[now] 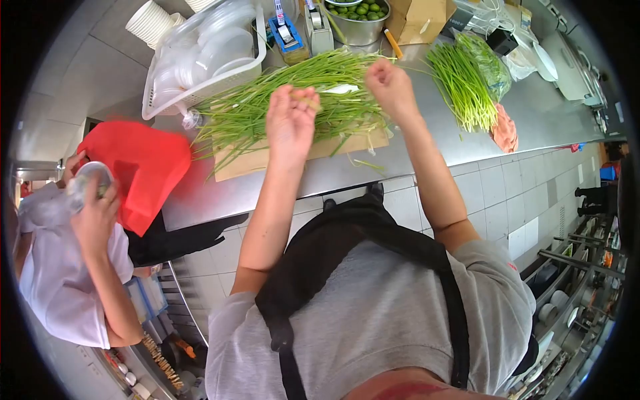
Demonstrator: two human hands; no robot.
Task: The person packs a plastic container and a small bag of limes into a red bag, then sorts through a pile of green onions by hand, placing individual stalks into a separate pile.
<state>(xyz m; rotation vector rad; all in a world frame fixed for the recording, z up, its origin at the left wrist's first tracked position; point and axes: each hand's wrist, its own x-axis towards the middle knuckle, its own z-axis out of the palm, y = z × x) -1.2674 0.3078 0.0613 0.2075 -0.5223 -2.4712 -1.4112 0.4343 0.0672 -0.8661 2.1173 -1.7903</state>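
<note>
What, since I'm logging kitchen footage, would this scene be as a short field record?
Surface: metal counter
Left hand: palm up, fingers bent, above loose chive-like stalks
Right hand: fingers curled near the pile's right end; contents unclear
Under pile: brown sheet
Right of pile: second stalk bundle
Behind pile: metal bowl of limes

Smooth stalks (pixel 248 110), matt cardboard (pixel 245 165), shiny metal counter (pixel 450 144)
</note>
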